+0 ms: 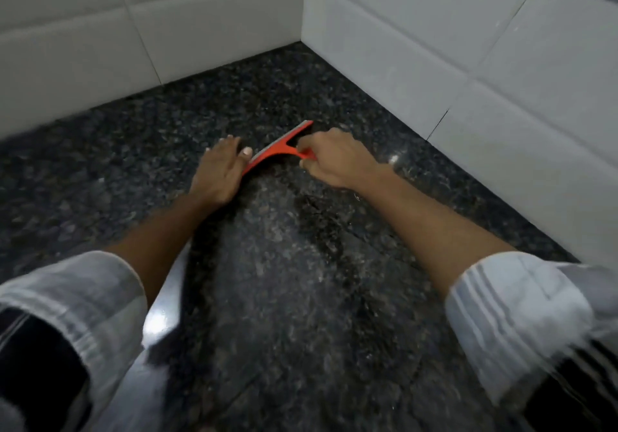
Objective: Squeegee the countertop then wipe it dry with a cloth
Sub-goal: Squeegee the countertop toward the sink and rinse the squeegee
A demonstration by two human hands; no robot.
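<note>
A red squeegee (279,148) lies with its blade on the dark speckled granite countertop (267,281), slanting from lower left to upper right near the corner of the walls. My right hand (334,159) grips its short red handle. My left hand (219,172) rests flat on the counter, fingers spread, its thumb touching the left end of the blade. A wet streak darkens the stone just in front of the squeegee. No cloth is in view.
White tiled walls (434,47) meet in a corner behind the squeegee and close off the counter at the back and right. A shiny light edge (164,314) runs along the counter's lower left. Rolled striped sleeves cover both forearms.
</note>
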